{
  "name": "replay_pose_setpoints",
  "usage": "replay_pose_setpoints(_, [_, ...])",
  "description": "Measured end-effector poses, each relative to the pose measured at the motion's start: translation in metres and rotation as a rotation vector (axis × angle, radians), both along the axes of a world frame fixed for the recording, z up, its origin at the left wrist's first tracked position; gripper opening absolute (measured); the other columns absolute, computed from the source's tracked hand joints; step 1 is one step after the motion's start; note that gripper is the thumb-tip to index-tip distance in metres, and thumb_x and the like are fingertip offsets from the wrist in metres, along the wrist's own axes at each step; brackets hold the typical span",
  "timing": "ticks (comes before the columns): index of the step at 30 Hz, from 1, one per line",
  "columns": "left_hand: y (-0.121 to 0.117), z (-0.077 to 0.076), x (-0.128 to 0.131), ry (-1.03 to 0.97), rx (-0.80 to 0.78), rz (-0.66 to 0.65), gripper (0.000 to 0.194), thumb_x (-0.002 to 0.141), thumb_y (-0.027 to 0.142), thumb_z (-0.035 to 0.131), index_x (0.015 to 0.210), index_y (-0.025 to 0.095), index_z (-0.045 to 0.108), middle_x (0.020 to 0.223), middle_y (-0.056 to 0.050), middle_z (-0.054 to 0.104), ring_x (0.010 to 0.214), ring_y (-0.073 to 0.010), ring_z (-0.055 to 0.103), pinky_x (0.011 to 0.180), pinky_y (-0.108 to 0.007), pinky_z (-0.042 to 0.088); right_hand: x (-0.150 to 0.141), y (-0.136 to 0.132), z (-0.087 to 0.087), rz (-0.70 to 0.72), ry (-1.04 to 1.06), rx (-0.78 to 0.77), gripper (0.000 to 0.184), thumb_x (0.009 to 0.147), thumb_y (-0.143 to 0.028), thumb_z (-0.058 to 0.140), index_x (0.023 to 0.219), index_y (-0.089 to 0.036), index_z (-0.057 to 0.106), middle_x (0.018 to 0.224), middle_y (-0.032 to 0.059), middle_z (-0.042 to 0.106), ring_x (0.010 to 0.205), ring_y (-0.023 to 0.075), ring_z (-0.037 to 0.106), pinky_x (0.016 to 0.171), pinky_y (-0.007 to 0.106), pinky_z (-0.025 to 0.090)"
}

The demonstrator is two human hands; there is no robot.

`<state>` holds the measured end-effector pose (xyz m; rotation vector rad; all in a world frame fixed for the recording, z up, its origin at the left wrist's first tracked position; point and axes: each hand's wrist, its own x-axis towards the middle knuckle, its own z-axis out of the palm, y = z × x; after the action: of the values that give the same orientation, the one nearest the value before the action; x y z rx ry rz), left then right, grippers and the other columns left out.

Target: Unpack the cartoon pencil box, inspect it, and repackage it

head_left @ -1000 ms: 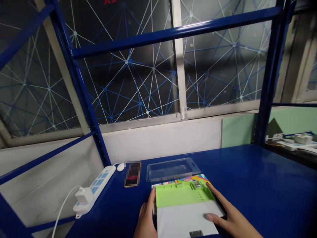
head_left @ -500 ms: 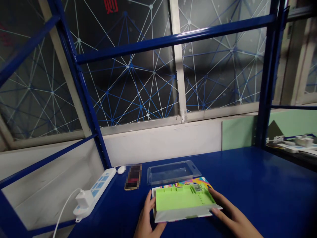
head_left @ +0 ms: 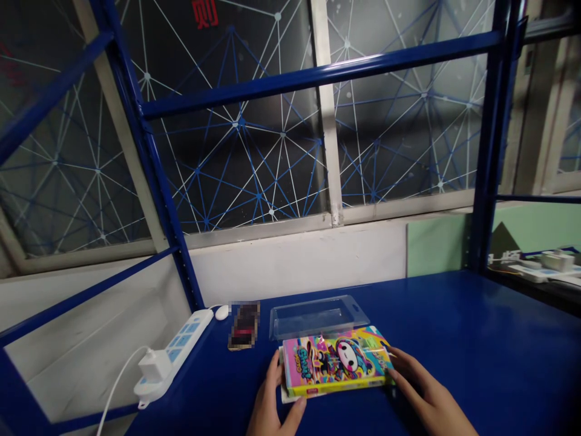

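Fingers of left hand and right hand grasp opposite ends of a flat, pink-and-yellow, cartoon-printed cardboard box, its long axis left to right.

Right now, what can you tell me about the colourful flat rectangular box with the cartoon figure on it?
The colourful flat rectangular box looks like glossy printed card: pink, yellow and turquoise, with a white-faced figure, lettering and a yellow front edge. Shut and face up, it lies low over the blue tabletop, a white layer showing underneath. The left hand and right hand hold its ends.
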<state>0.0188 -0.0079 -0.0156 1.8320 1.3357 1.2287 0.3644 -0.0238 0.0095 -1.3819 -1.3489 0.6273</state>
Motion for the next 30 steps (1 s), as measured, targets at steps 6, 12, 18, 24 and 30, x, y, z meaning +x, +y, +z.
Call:
replay_pose_setpoints(6, [-0.002, 0.003, -0.001, 0.053, 0.028, 0.030, 0.078, 0.090, 0.037, 0.058, 0.158, 0.020, 0.024, 0.148, -0.014, 0.058, 0.133, -0.0222, 0.059, 0.113, -0.034, 0.044, 0.002, 0.007, -0.014, -0.023, -0.155, 0.030, 0.063, 0.086, -0.059, 0.061, 0.134, -0.018, 0.063, 0.136, 0.0138, 0.069, 0.125, 0.0314, 0.066, 0.106, 0.042, 0.053])
replay_pose_setpoints(12, [-0.002, 0.005, 0.002, 0.092, -0.014, 0.056, 0.098, 0.071, 0.013, 0.065, 0.159, 0.028, 0.026, 0.146, -0.005, 0.062, 0.133, -0.0216, 0.059, 0.112, -0.032, 0.044, 0.002, 0.012, -0.024, -0.095, -0.376, 0.169, 0.050, 0.079, -0.053, 0.068, 0.116, -0.020, 0.074, 0.127, 0.0159, 0.074, 0.117, 0.0358, 0.070, 0.101, 0.049, 0.057])
replay_pose_setpoints(18, [0.006, 0.045, 0.034, -0.004, 0.131, 0.304, 0.055, 0.089, 0.033, 0.063, 0.143, 0.033, 0.053, 0.143, -0.004, 0.064, 0.131, -0.0261, 0.061, 0.107, -0.037, 0.050, 0.006, 0.024, 0.017, -0.114, -0.210, 0.188, 0.052, 0.084, -0.058, 0.066, 0.126, -0.027, 0.064, 0.127, 0.0078, 0.074, 0.114, 0.0292, 0.071, 0.094, 0.039, 0.060])
replay_pose_setpoints(24, [0.050, 0.124, 0.039, 0.065, 0.176, 0.317, 0.065, 0.091, 0.030, 0.065, 0.151, 0.034, 0.041, 0.144, -0.006, 0.063, 0.136, -0.0258, 0.055, 0.114, -0.046, 0.042, 0.007, 0.093, 0.071, -0.001, -0.219, 0.174, 0.050, 0.083, -0.056, 0.068, 0.121, -0.024, 0.064, 0.126, 0.0107, 0.073, 0.117, 0.0322, 0.068, 0.102, 0.047, 0.054])
replay_pose_setpoints(30, [0.086, 0.130, 0.019, 0.494, 0.201, 0.398, 0.055, 0.087, 0.022, 0.071, 0.140, 0.026, 0.059, 0.126, -0.010, 0.072, 0.125, -0.0319, 0.060, 0.113, -0.054, 0.037, -0.012, 0.140, 0.057, 0.072, -0.238, 0.108, 0.044, 0.082, -0.053, 0.069, 0.112, -0.022, 0.069, 0.118, 0.0097, 0.077, 0.111, 0.0324, 0.071, 0.098, 0.046, 0.055])
